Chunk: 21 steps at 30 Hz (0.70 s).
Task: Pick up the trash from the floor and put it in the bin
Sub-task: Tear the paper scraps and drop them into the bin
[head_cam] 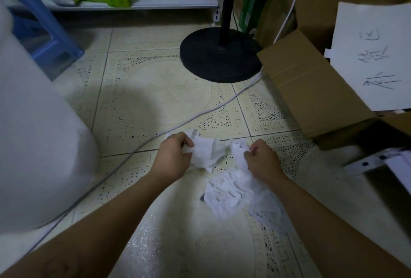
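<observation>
Though a cardboard box crowds the right of the stand base, open tile lies before it, where left hand and right hand each clutch crumpled tissue.

The tissue paper looked soft and crumpled, the floor tiles glossy and speckled, the cardboard box matt, the fan base dull black.

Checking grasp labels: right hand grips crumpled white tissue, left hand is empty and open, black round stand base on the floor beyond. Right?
Not quite. The left hand is not empty: the head view shows it gripping crumpled white tissue too. The right hand does grip tissue, and the black round stand base sits beyond them.
</observation>
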Tool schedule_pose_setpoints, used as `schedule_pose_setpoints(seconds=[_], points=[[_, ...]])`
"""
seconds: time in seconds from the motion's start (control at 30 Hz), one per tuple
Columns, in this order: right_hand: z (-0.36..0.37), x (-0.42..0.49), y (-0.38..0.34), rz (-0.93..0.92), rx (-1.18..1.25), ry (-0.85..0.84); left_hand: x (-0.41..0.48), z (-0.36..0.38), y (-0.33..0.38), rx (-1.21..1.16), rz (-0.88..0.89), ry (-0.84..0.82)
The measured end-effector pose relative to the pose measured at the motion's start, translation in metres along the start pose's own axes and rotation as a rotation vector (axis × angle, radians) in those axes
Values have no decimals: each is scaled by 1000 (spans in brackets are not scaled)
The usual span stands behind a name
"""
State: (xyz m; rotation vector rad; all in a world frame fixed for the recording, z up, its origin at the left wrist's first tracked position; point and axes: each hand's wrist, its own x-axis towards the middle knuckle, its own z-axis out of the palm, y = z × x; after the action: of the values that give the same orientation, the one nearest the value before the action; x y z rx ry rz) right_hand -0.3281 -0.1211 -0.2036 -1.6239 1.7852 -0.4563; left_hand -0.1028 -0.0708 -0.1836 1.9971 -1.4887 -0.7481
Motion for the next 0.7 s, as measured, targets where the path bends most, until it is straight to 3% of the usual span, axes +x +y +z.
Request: schedule_pose_setpoints(seconds=[0.17, 0.3, 0.47, 0.7], points=[[-5, -13, -6, 22, 145, -55, -2, -16, 18, -128, -98, -14], [-9, -17, -11, 36, 242, -148, -2, -33, 28, 10, -41, -43], [-7, -24, -26, 52, 302, -127, -12, -60, 41, 47, 7, -77], [-26, -32, -94, -136, 348, -131, -20, -124, 66, 65, 127, 25]])
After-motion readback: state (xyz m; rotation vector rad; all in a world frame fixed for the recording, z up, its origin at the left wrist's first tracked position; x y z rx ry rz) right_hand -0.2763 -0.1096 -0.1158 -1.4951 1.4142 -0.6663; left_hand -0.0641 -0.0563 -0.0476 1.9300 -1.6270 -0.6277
